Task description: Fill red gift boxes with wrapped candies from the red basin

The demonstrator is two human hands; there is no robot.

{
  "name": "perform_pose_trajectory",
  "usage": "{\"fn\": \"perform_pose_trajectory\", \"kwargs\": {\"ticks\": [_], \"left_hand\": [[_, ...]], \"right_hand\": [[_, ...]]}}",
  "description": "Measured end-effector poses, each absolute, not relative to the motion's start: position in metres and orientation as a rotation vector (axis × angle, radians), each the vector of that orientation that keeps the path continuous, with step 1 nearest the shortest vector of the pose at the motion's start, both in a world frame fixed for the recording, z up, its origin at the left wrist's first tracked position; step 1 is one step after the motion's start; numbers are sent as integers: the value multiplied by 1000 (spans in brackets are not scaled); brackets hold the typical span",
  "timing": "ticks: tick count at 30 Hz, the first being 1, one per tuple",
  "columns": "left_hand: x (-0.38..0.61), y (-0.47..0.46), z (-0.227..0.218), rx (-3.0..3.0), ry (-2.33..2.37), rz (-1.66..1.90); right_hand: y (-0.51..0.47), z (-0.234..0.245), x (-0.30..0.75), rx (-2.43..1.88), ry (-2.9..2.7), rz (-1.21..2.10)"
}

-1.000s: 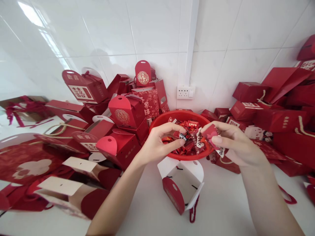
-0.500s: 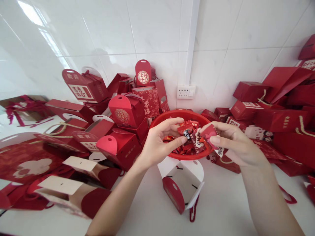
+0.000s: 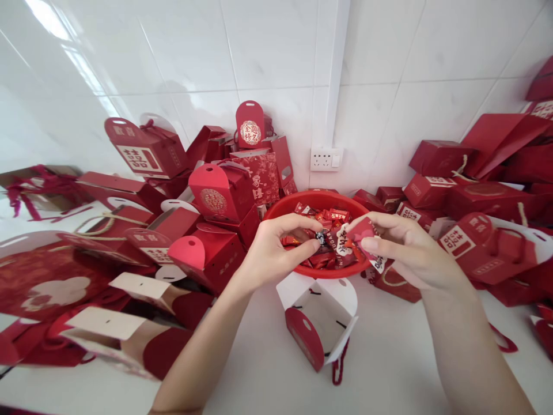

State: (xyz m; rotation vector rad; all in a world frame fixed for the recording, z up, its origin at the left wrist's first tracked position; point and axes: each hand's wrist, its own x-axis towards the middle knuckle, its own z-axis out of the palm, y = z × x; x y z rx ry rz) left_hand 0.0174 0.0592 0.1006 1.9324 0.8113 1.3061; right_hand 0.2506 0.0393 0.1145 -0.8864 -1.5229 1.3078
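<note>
A red plastic basin (image 3: 341, 272) full of wrapped candies (image 3: 339, 214) lies beneath both hands. My left hand (image 3: 279, 248) pinches a small dark-wrapped candy (image 3: 320, 238) between thumb and fingertips over the basin. In my right hand (image 3: 401, 245) are red candy packets (image 3: 361, 235) with pale lettering, gripped between thumb and fingers; how many cannot be made out. Just in front of the basin stands an opened gift box (image 3: 317, 320), white inside, with a red flap at its front left. A dark red cord (image 3: 339, 369) hangs from that box.
Red gift boxes (image 3: 220, 253) are piled to the left, some with cream flaps (image 3: 108, 323). Another heap of red boxes (image 3: 436, 158) lies at the right, including a tilted box with a white label (image 3: 455, 241). A tiled wall with a socket (image 3: 325, 159) rises behind.
My left fingers have closed in around the dark candy. My right hand keeps its packets, nearly in place. A red box with a white label now shows in the right heap.
</note>
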Motion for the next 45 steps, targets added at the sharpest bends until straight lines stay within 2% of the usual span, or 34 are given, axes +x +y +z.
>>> {"fn": "perform_pose_trajectory", "kwargs": {"ticks": [4, 9, 12, 14, 20, 28, 32, 38, 41, 45], "left_hand": [[7, 61, 106, 2064, 855, 1006], [3, 68, 100, 2248, 638, 419], [6, 69, 97, 2289, 577, 232], [7, 68, 98, 2299, 565, 281], [8, 62, 104, 2117, 634, 721], [14, 62, 98, 1786, 716, 912], [13, 64, 97, 1857, 753, 864], [15, 63, 95, 2114, 738, 494], [18, 62, 96, 2215, 803, 560], [19, 60, 99, 2064, 789, 742]], "right_hand": [[38, 113, 253, -960, -1632, 1234], [37, 113, 252, -997, -1809, 1178], [36, 114, 250, -981, -1829, 1204], [35, 114, 249, -981, -1835, 1231], [34, 113, 249, -986, -1814, 1268], [32, 117, 248, -1024, -1810, 1228], [33, 116, 252, -1050, -1772, 1142], [35, 112, 255, -992, -1718, 1123], [34, 113, 252, -963, -1715, 1126], [34, 111, 247, -929, -1694, 1152]]}}
